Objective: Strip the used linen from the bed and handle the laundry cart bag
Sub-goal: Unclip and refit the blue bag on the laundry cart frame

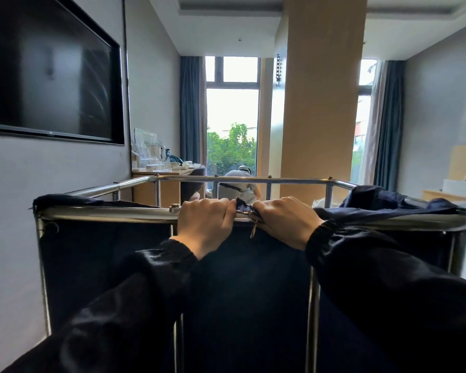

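The laundry cart [105,212] fills the lower half of the frame. Its near steel rail runs straight across from left to right, and its side rails recede toward the window. The navy bag [113,265] hangs inside the frame with its mouth upward and its front panel dropping flat from that near rail. Its hem is folded over the rail at the left corner and bunched in a heap at the right corner.

Both arms reach forward from the bottom of the frame in dark sleeves, wrists level and knuckles up. The left hand [205,223] and right hand [285,222] sit close together at the middle of the rail. Their fingers are curled tight and pinch a small fold of the bag's hem between them. A short tie [252,231] dangles just below that fold.

The bag's inside is hidden from this height (the front panel blocks it).

Beyond the cart, at centre, a second person [238,181] crouches low by the window. At centre left a table [172,172] against the wall carries a kettle [156,152] and clear stands. A dark television [49,68] hangs at upper left.
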